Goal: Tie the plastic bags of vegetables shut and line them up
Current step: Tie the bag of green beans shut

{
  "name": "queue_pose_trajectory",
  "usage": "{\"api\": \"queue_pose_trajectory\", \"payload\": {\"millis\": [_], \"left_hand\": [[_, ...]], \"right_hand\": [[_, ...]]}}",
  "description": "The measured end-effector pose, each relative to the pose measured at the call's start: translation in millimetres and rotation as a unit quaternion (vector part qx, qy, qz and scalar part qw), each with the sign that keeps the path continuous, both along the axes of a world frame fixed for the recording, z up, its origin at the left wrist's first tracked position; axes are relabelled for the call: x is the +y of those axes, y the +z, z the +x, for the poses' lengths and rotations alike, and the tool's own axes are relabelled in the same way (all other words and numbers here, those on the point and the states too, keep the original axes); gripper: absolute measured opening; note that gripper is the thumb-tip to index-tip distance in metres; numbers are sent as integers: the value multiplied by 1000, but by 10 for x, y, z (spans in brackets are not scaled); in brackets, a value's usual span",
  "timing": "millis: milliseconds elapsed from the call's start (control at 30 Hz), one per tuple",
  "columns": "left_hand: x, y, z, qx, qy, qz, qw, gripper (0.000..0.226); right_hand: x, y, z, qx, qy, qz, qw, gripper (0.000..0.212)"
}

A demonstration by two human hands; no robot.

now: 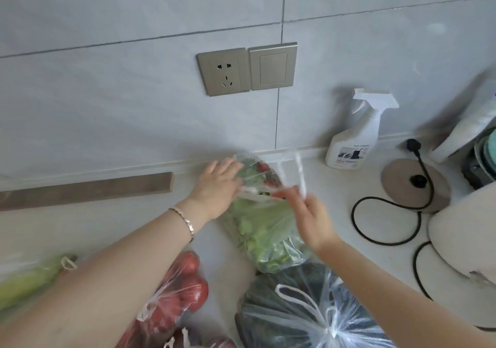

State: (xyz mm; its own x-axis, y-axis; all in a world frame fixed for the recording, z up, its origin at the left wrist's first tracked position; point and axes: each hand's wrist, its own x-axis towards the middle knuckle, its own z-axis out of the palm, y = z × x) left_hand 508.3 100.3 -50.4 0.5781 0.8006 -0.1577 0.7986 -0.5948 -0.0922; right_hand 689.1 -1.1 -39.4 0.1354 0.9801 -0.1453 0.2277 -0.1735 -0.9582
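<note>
The bag of greens (265,237) lies on the counter (107,229) straight in front of me, between my 2 hands. Its long axis runs from the wall (134,119) toward me, and the near end leans a little to my right. At the far end I see some red pieces among the green. I cannot tell if these belong to the same bag or to a second one behind it.

My left hand (214,186) lies over the far end with the fingers stretched out. A white strip of plastic ends at the thumb, but the blur hides whether the thumb pinches it, so I cannot tell its grip. My right hand (311,216) is above the middle of the bag, and its fingers pinch the handles (301,171), which stand up as 2 thin strips.

I judge that the knot is not yet made. For it, both handles must cross over the middle of the bag, so the left hand, now nearer to the wall, has to come toward the right one.

Nearer to me lie the bag of tomatoes (185,291) and, touching the greens, a dark bag (300,318) whose handles look already knotted.
</note>
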Motion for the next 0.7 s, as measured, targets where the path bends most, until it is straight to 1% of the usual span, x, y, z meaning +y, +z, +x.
{"api": "queue_pose_trajectory", "payload": {"millis": [33,67,100,133,167,233,267,300,367,400,467,500,567,600,633,700], "left_hand": [[20,66,-11,-82,53,-25,995,28],[29,147,-23,-163,117,-70,977,29],[34,223,-36,-242,180,-130,945,29],[44,289,-41,-302,231,-181,907,31],[51,341,-57,-355,262,-210,873,31],[43,435,-89,-475,302,-234,793,23],[21,478,-107,-532,313,-238,750,24],[-17,504,-124,-567,313,-237,724,28],[-179,556,-114,-595,288,-205,722,39],[-280,570,-97,-621,265,-194,711,44],[-449,611,18,-688,233,-223,650,50],[-497,596,92,-711,233,-243,618,49],[-553,553,250,-714,280,-298,569,40],[-594,524,319,-703,308,-330,549,39],[-631,478,368,-692,323,-351,542,40],[-721,349,413,-676,315,-353,565,44]], "right_hand": [[40,48,42,55,-63,-3,996,42],[105,101,95,90,-112,-1,990,47],[177,167,141,126,-146,2,981,51],[244,232,186,170,-168,6,971,49],[285,297,219,218,-182,11,959,45],[347,346,266,286,-204,15,936,39],[347,375,279,289,-206,12,935,38],[348,393,285,280,-204,6,938,39],[355,458,303,236,-203,6,950,39],[350,502,312,209,-204,11,956,39],[390,552,344,152,-189,19,970,36],[409,560,350,118,-168,13,979,34],[438,506,305,47,-112,-24,992,39],[432,439,266,24,-91,-45,995,41],[413,368,217,15,-74,-64,995,40],[308,213,115,-2,-43,-89,995,36]]}}
